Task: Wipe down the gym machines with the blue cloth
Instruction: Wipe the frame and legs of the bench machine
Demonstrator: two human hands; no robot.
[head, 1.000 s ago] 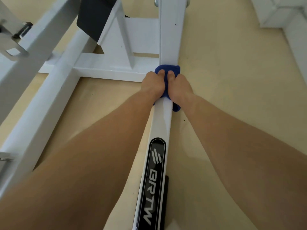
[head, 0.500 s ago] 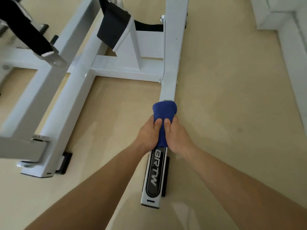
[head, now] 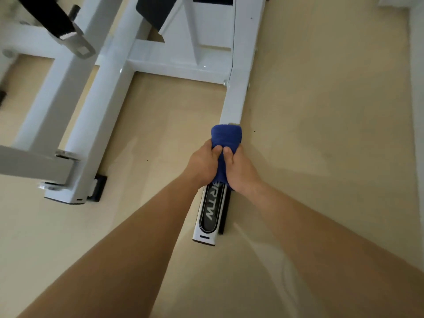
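Note:
The blue cloth (head: 226,136) is wrapped over a white floor rail (head: 236,97) of the gym machine. My left hand (head: 203,162) grips the cloth from the left side and my right hand (head: 241,172) grips it from the right, thumbs pressed side by side on top. Just below the hands the rail carries a black oval logo plate (head: 211,210) and ends at a capped tip (head: 204,239). The rail under the cloth is hidden.
A second white floor rail (head: 91,125) runs parallel at the left, joined by a crossbar (head: 174,67). A grey metal arm (head: 29,166) and a black-padded lever (head: 57,21) hang over the left. Beige floor (head: 321,134) lies at the right, bounded by a white wall base (head: 416,65).
Both hands slid the blue cloth along the rail toward me, from the joint with the crossbar down to just above the logo plate. The view pulled back.

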